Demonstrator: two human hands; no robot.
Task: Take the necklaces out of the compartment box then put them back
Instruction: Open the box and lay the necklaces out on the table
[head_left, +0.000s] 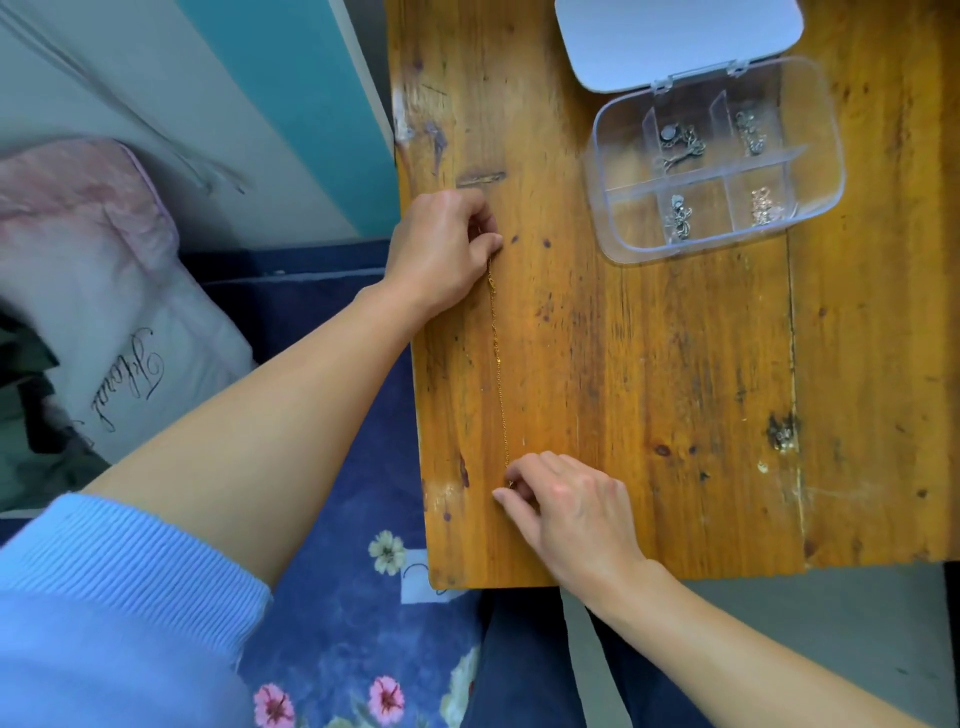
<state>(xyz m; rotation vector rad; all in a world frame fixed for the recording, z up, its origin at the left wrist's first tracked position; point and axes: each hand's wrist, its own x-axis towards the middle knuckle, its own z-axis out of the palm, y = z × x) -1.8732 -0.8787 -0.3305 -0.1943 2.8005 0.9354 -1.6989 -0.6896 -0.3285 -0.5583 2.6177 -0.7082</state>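
Gold necklace (497, 364) lies stretched straight along the left side of the worn wooden table (649, 389), pinched at both ends: left hand (441, 249) w/ fingertips closed on the far end, right hand (563, 501) nipping the near end. Clear compartment box (714, 161) sits well apart at the far right, lid (675, 39) flipped open (four compartments hold other necklaces, two at the left look bare).

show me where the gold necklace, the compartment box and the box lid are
gold necklace (497, 364), head view, middle of the stretched chain
compartment box (831, 171), head view, clear right-hand wall
box lid (675, 36), head view, centre of the open lid
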